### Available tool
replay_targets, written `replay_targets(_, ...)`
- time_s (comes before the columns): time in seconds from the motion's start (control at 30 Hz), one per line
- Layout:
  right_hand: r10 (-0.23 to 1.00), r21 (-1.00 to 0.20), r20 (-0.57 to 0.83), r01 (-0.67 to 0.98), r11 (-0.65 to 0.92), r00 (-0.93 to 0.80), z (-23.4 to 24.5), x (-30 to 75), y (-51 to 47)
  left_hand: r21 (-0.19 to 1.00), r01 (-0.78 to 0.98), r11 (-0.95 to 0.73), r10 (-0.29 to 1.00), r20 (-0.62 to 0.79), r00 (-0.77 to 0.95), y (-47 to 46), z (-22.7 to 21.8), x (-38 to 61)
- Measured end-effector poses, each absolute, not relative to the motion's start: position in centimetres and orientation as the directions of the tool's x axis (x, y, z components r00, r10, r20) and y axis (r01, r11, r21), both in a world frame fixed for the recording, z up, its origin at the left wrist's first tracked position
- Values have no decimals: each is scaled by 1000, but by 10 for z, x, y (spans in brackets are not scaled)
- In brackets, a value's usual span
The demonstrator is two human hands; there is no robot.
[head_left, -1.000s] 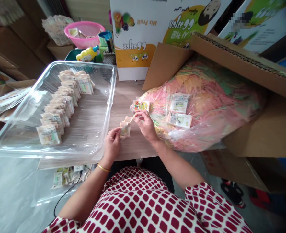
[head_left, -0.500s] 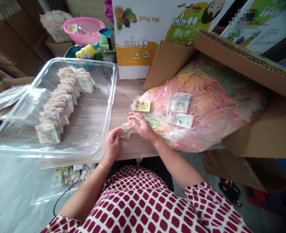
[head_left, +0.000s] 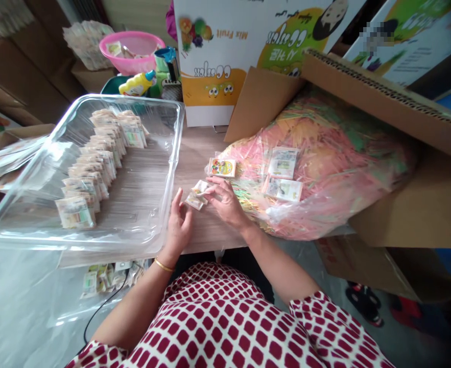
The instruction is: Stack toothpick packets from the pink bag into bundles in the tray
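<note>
Pinched in my right hand [head_left: 227,202] is a small, pale packet [head_left: 195,201], held over the table by its right side. The packet looks tilted, and its printing is too blurred to read. Just to its left, my left hand [head_left: 179,222] is open, thumb and fingers apart, close to the packet's edge; contact there I cannot tell. Beyond my right hand, a packet with a colourful fruit label [head_left: 222,167] rests at the edge of a large clear bag [head_left: 325,168] of thin pink, yellow and green sticks. Two more packets [head_left: 282,176] lie on that bag.
Left of my hands stands a clear plastic tray [head_left: 173,153] with rows of packets [head_left: 100,158]. Behind it are a pink basin [head_left: 131,64] and a yellow bottle [head_left: 137,84]. Printed cartons [head_left: 213,112] rise at the back, and open cardboard flaps [head_left: 412,204] surround the bag.
My left hand has let go of the packet and its fingers have spread. The packet has turned and shifted slightly up and left, with my right fingers now gripping it.
</note>
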State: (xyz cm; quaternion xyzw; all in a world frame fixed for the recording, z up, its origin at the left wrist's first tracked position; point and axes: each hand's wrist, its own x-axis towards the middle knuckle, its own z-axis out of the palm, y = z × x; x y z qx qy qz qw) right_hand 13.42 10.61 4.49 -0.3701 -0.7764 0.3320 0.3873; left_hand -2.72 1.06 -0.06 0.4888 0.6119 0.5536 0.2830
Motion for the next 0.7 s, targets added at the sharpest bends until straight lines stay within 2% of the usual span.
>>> replay_targets(0.1,805,-811,368,263,523,-465,57,141,105,924,344,-166,914,275,-298,9,2,-28)
replay_targets(0.17,782,-837,360,195,512,-508,64,145,103,945,265,-192,931,261,-257,10,7,-30)
replay_targets(0.23,775,-875,337,126,467,-535,68,149,102,987,74,-145,971,156,-181,13,13,-31)
replay_targets(0.3,797,-922,271,91,376,-540,71,152,102,992,-127,0,996,-10,-83,17,20,-31)
replay_targets(0.37,819,-969,142,91,230,-556,73,154,105,953,-255,162,985,-170,-11,19,27,-28)
replay_targets(0.43,797,-991,9,101,87,-603,77,155,109,910,-320,263,963,-270,23,19,33,-25)
replay_targets(0.53,741,-989,-95,146,4,-665,81,153,114,888,-340,309,949,-313,43,19,38,-21)
replay_targets(0.7,713,-981,-112,193,32,-692,83,155,120,942,-190,277,960,-280,12,18,34,-19)
